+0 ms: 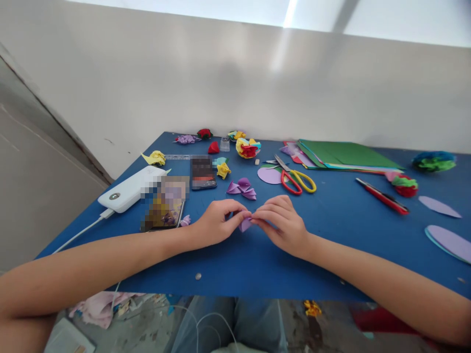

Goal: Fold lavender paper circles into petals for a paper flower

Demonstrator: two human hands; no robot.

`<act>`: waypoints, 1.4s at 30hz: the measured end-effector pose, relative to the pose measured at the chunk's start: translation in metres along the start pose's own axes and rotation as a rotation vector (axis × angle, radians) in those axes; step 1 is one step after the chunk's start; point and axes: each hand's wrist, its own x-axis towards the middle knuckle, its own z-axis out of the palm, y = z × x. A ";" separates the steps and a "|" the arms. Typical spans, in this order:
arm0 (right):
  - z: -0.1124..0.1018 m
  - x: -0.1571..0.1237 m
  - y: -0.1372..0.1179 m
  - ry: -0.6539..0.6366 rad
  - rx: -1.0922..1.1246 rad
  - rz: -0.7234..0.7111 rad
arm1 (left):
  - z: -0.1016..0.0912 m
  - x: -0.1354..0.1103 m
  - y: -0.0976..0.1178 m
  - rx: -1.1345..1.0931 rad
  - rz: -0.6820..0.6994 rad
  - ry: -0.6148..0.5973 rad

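Note:
Between my two hands is a small piece of folded purple paper (245,224), held just above the blue table near its front. My left hand (222,223) pinches it from the left, thumb and fingertips together. From the right, my right hand (281,223) pinches its other side, the fingers partly hiding the paper. Just beyond my hands lie several folded purple paper petals (243,189) in a cluster. Scissors (295,177) with one red and one yellow handle rest farther right, partly over a round lilac paper piece (269,175).
A white power bank (132,189) with a cable and two phones, one dark (203,172) and one lit (167,208), lie left. Paper flowers (248,148) stand along the back. Green paper sheets (349,154), a red cutter knife (382,196) and lilac ovals (451,242) are right.

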 end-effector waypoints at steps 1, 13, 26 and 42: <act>0.001 0.000 0.001 0.004 0.039 0.035 | 0.000 -0.001 0.000 0.006 0.034 -0.009; 0.004 0.001 0.003 0.000 0.180 0.152 | -0.001 -0.004 0.001 0.062 0.120 -0.042; 0.004 -0.001 0.006 0.038 0.070 0.097 | 0.001 -0.004 -0.001 0.065 0.128 0.000; 0.001 -0.003 0.006 0.042 -0.092 0.010 | 0.005 -0.004 -0.001 0.091 0.055 0.113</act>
